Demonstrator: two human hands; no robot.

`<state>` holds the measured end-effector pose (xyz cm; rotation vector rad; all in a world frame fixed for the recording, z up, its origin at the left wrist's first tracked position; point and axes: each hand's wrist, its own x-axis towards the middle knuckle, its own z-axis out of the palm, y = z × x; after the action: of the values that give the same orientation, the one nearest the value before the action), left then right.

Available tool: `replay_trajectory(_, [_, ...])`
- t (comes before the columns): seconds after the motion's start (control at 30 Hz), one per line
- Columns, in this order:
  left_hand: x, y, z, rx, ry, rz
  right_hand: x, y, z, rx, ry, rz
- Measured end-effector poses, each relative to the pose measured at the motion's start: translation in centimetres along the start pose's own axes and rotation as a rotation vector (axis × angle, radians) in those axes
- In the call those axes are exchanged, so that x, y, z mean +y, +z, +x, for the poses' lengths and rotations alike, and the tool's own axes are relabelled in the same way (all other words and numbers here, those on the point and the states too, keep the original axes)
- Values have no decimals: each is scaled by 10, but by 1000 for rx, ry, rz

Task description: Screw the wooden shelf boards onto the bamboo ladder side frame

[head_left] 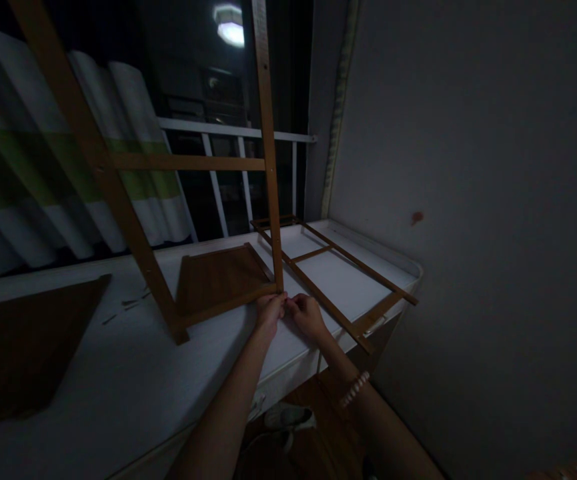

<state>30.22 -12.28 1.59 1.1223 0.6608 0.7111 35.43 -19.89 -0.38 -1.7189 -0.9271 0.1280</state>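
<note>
A brown wooden frame point(267, 120) stands upright on the white windowsill-like surface, and a brown panel point(223, 277) lies flat at its foot. My left hand point(270, 309) is closed around the bottom of the frame's right post. Beside it, my right hand point(308, 315) is closed in a pinch against the outer side of that same corner. Whatever sits between the right fingertips is too small and dark to make out. A beaded bracelet point(355, 389) circles my right wrist.
A second wooden frame point(335, 248) lies flat on the right, its end jutting past the white surface's point(168, 387) front edge. Another brown panel point(33, 340) rests at the left, near small loose pieces point(131, 305). Behind are a curtain point(133, 133) and white railing point(218, 200); a wall stands right.
</note>
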Motion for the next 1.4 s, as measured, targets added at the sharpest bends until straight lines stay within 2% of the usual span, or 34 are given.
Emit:
replay_trajectory(0.13, [-2,-1,0,-15,2,5,1,1,0,55,-14,111])
replay_trajectory(0.3, [-4,0,1,-9,17,32,-6,-2,-2,151,-66,142])
replay_trajectory(0.4, [-4,0,1,-5,20,42,-6,-3,-2,154,-85,164])
replay_trajectory(0.7, [-4,2,-3,25,61,47,-3,0,-2,112,72,150])
replay_trajectory(0.83, [-6,0,-1,21,67,63,-8,0,-4,88,2,132])
replay_trajectory(1.03, [-4,-3,-1,-4,59,85,-16,-1,-6,70,-151,-85])
replay_trajectory(1.23, [3,-2,-4,-24,25,77,-18,-2,-8,43,-223,-89])
replay_trajectory(1.3, [4,-1,-4,-21,19,75,-18,-3,-8,77,-202,-85])
replay_trajectory(1.4, [3,0,-4,-7,26,76,-18,-3,-7,152,-95,-58])
